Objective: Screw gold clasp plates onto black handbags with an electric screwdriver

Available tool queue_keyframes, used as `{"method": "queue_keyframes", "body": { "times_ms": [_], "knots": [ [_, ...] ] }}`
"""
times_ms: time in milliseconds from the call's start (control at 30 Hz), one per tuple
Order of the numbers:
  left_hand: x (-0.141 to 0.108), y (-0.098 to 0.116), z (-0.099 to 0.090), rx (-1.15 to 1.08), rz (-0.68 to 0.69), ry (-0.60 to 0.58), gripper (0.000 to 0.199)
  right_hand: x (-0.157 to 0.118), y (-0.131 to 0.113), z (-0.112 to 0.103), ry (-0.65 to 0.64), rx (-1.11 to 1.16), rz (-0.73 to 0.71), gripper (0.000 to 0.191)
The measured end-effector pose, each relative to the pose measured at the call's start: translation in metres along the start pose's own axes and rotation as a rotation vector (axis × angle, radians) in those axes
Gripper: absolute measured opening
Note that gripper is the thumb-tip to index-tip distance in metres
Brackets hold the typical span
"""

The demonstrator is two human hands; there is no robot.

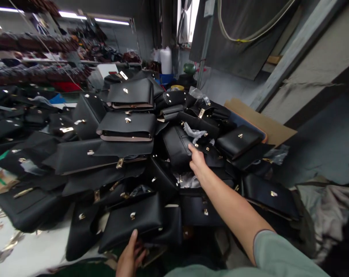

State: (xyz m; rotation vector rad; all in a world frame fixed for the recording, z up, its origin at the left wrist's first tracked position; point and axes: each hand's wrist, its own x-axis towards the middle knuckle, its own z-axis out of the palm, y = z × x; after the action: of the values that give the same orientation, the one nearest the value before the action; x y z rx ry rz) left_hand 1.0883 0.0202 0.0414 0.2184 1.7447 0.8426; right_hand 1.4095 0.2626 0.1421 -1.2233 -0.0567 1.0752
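My right hand (197, 161) reaches into the middle of a heap of black leather handbags. Its thumb and fingers are closed on the edge of a black handbag (174, 146), which lies tilted with a stitched panel showing. At the bottom of the view, my left hand (130, 257) is held low, thumb up and fingers apart. That thumb overlaps the lower edge of another black handbag (128, 217) with a small metal clasp; whether it presses on the leather I cannot tell. Crumpled clear plastic (194, 132) lies just above my right hand.
Flap bags (127, 125) are stacked left of centre, and more black bags lie far left. A cardboard sheet (261, 119) leans at the right, by a slanted beam (295, 57). Cloth (330, 215) hangs at lower right. A white tabletop (47, 250) shows at lower left.
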Motion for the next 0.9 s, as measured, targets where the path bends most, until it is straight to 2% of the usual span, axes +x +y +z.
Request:
{"method": "queue_keyframes", "body": {
  "times_ms": [100, 200, 267, 333, 433, 500, 633, 733, 900],
  "knots": [
    [-0.002, 0.006, 0.001, -0.037, -0.055, -0.037, 0.047, -0.023, -0.032, -0.054, -0.063, -0.016, 0.042, 0.025],
    [-0.003, 0.007, 0.001, -0.036, -0.063, -0.021, 0.043, -0.059, -0.049, -0.113, -0.213, -0.128, 0.149, 0.03],
    [-0.004, 0.007, 0.001, -0.024, -0.054, -0.033, 0.044, -0.079, -0.045, -0.141, -0.32, -0.312, 0.153, 0.037],
    [-0.006, 0.007, 0.0, -0.012, -0.043, -0.058, 0.048, -0.09, -0.028, -0.157, -0.439, -0.55, 0.101, 0.043],
    [-0.009, 0.008, 0.001, 0.017, -0.053, -0.054, 0.049, -0.09, 0.003, -0.165, -0.523, -0.882, 0.008, 0.042],
    [-0.01, 0.008, 0.001, 0.027, -0.054, -0.049, 0.049, -0.082, 0.014, -0.169, -0.521, -0.91, -0.017, 0.042],
    [-0.01, 0.002, 0.003, -0.013, -0.027, -0.07, 0.055, -0.059, 0.007, -0.177, -0.473, -0.724, -0.053, 0.057],
    [-0.012, 0.0, 0.005, -0.033, -0.037, -0.058, 0.056, -0.046, 0.001, -0.176, -0.431, -0.873, -0.115, 0.055],
    [-0.018, 0.0, 0.009, -0.017, -0.046, -0.065, 0.058, -0.039, 0.011, -0.167, -0.363, -1.028, -0.161, 0.043]
  ]
}}
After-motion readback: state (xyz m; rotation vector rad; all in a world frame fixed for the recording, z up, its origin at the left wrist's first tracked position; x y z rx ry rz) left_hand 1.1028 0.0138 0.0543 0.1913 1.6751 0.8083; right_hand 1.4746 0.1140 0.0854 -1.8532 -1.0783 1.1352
